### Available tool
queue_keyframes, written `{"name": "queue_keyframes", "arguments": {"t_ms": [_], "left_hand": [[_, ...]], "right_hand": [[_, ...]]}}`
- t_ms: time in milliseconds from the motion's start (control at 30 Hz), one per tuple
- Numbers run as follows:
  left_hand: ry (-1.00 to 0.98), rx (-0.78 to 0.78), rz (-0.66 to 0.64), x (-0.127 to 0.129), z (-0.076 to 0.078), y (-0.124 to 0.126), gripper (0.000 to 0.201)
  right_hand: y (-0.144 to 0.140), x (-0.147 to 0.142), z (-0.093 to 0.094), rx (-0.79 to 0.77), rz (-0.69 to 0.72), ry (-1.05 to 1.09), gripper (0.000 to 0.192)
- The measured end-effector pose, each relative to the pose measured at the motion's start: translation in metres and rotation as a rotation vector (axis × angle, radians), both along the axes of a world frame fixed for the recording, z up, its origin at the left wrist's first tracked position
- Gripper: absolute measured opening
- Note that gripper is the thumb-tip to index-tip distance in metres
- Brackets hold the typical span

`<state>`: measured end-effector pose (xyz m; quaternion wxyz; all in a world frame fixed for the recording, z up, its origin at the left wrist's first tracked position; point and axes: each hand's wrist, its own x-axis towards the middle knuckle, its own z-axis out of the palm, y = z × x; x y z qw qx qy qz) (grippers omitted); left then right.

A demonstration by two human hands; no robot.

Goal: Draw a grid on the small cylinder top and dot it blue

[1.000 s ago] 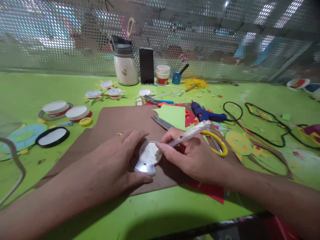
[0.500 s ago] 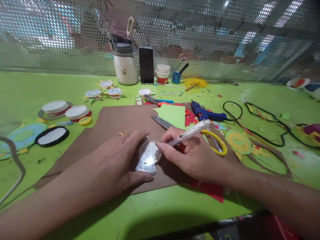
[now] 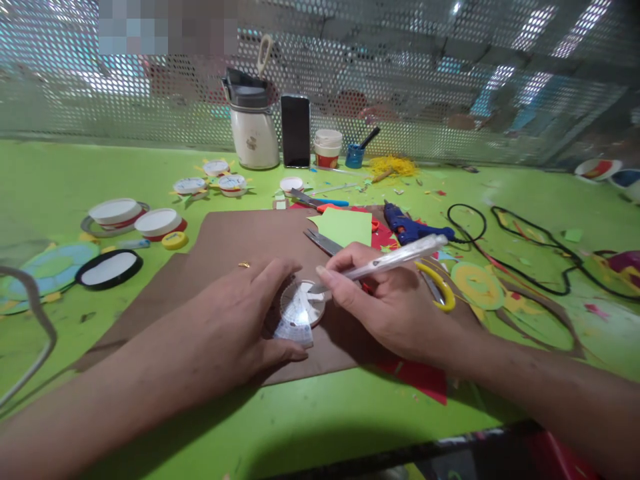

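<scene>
My left hand [image 3: 235, 320] curls round a clear plastic protractor [image 3: 291, 333], its thumb and fingers at the edges. The protractor lies over part of a small round white disc [image 3: 316, 312] on brown cardboard. In my right hand [image 3: 385, 300] is a pen [image 3: 395, 259] with a pale, see-through barrel, gripped between thumb and fingers. Its tip points left over the disc; whether it touches is hard to tell. Scissors with yellow handles [image 3: 443, 293] lie partly hidden behind my right hand. Beyond the hands rests a light green paper piece [image 3: 345, 227].
A blue glue gun [image 3: 413, 228] with a black cord lies to the right. White lids [image 3: 116, 211] and a black-rimmed oval [image 3: 109, 269] are on the left. A bottle [image 3: 254, 137], a phone [image 3: 296, 131] and stacked cups [image 3: 328, 148] stand along the perforated screen.
My right hand has shifted the pen: it lies flatter, with its back end farther right. More of the disc shows. My left hand stays around the protractor. The whole view has moved slightly.
</scene>
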<state>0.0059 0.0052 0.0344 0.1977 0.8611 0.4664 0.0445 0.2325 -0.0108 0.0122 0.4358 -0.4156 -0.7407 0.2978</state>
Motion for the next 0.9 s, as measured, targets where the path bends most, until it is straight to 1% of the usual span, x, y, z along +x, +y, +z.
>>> {"name": "queue_keyframes", "arguments": {"t_ms": [133,267,433,600,900], "left_hand": [[-0.009,0.029,-0.002,0.0015,0.0011,0.0001,0.036],[0.015,0.011,0.015,0.0044,0.0018,0.001,0.036],[0.022,0.019,0.01,0.0032,-0.0008,0.0005,0.036],[0.005,0.039,-0.006,0.0008,-0.004,0.0,0.043],[0.024,0.025,0.008,0.0024,-0.0023,0.0001,0.046]], "right_hand": [[0.0018,-0.004,-0.001,-0.036,0.018,0.0,0.015],[0.0016,-0.0059,-0.0001,-0.072,0.022,-0.026,0.017],[0.0007,-0.005,0.0035,-0.015,0.007,-0.09,0.02],[0.0006,-0.0052,0.0049,-0.01,0.018,-0.121,0.02],[0.0023,-0.0065,0.0021,0.024,0.011,-0.127,0.019]]}}
